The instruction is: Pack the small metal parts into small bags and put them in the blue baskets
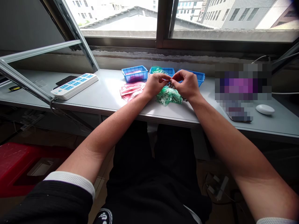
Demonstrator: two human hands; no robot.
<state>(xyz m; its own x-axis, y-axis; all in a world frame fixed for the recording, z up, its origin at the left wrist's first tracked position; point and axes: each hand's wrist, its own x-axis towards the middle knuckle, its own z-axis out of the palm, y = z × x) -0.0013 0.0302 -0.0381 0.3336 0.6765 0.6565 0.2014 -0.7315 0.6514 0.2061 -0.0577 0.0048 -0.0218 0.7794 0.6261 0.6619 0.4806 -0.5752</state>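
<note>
My left hand [156, 84] and my right hand [187, 83] meet over the white table, fingertips close together. Both are closed in a pinch; whatever lies between the fingers is too small to make out. Just below them sits a heap of crinkled green plastic bags [168, 96], with small dark pieces partly hidden behind my right hand. Flat pink plastic bags [130, 90] lie left of my left hand. Behind stand three blue bins: the left bin [135, 77] holds something pink, the middle bin [172, 71] green plastic, and the right bin [201, 77] is partly covered by my right hand.
A white power strip [76, 85] lies at the left, beside a slanting metal frame [77, 34]. At the right are a white mouse [265, 109] and a blurred-out area. A window [161, 25] runs along the back. A red container [28, 168] stands below at the left.
</note>
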